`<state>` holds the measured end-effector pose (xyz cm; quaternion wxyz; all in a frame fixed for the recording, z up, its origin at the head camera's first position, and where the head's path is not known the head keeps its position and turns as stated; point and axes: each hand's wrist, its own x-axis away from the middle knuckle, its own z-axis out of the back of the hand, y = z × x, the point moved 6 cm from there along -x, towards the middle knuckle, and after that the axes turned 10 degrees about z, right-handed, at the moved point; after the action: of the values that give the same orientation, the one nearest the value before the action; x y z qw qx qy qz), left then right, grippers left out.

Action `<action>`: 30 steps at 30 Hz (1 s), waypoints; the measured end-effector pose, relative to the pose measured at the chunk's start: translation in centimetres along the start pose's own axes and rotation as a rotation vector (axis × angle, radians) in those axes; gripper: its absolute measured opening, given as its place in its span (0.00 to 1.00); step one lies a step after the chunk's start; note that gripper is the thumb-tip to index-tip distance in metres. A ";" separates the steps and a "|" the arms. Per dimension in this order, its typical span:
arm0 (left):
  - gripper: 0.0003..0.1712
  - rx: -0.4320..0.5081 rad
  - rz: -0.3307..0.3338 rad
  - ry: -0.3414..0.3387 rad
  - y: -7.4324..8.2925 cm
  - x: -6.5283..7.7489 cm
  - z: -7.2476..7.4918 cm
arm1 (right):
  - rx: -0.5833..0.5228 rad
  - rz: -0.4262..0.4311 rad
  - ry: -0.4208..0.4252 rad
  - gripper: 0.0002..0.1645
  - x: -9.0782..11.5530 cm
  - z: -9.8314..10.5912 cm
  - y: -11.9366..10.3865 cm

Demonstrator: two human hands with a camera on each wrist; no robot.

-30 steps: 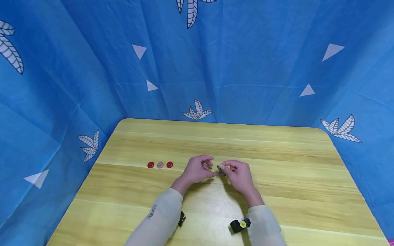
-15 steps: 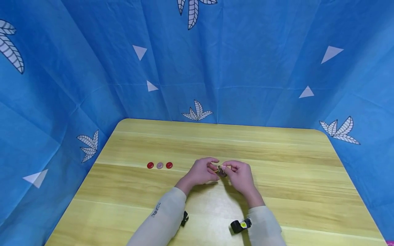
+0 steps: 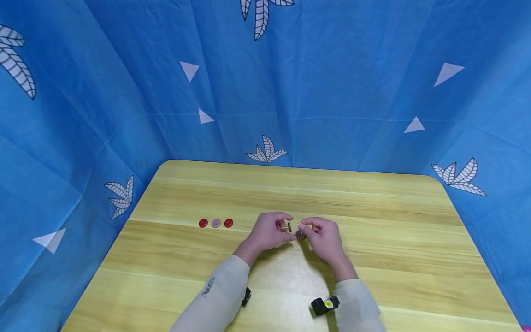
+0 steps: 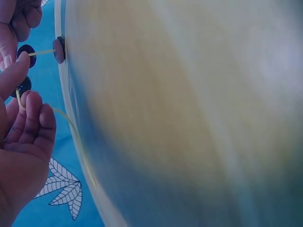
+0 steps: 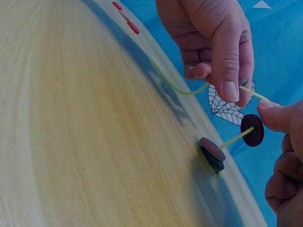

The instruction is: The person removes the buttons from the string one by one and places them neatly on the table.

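My left hand (image 3: 267, 230) pinches a small dark button (image 4: 22, 86) threaded on a thin yellow cord (image 5: 182, 91). The cord's loose end trails past its curled fingers. Close on the right, my right hand (image 3: 323, 237) pinches the same cord between thumb and forefinger. Cord stretches between the two hands. Below the right fingertips hangs a dark brown button (image 5: 252, 130). Lower on the cord, a brownish button (image 5: 213, 149) and a dark greenish button (image 5: 211, 159) lie together, close to the tabletop; whether they touch it, I cannot tell.
Left of the hands, two red buttons (image 3: 203, 223) and a pale pinkish button (image 3: 216, 223) lie in a row on the wood-grain table (image 3: 373, 198). A blue patterned cloth (image 3: 348, 83) hangs around the table's back and sides.
The left hand has come in to the right, meeting the cord, then drawn slightly back left. A dark button has moved from the right fingertips toward the left fingers, with cord showing between the hands.
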<state>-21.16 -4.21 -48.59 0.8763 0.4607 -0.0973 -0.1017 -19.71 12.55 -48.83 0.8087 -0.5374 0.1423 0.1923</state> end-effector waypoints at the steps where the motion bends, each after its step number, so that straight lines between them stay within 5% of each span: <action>1: 0.27 -0.013 -0.007 0.007 0.1 0.1 0.1 | -0.001 0.002 0.002 0.03 0.0 0.0 0.0; 15: 0.21 -0.051 -0.033 0.047 0.2 0.5 1.3 | -0.012 -0.010 -0.006 0.02 0.1 -0.3 0.3; 30: 0.22 -0.060 0.045 0.046 -0.9 1.1 2.9 | -0.034 -0.041 -0.019 0.02 0.2 -0.6 0.3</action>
<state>-20.97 -7.26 -47.61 0.8937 0.4343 -0.0842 -0.0741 -19.68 12.15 -49.39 0.8046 -0.5519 0.1204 0.1833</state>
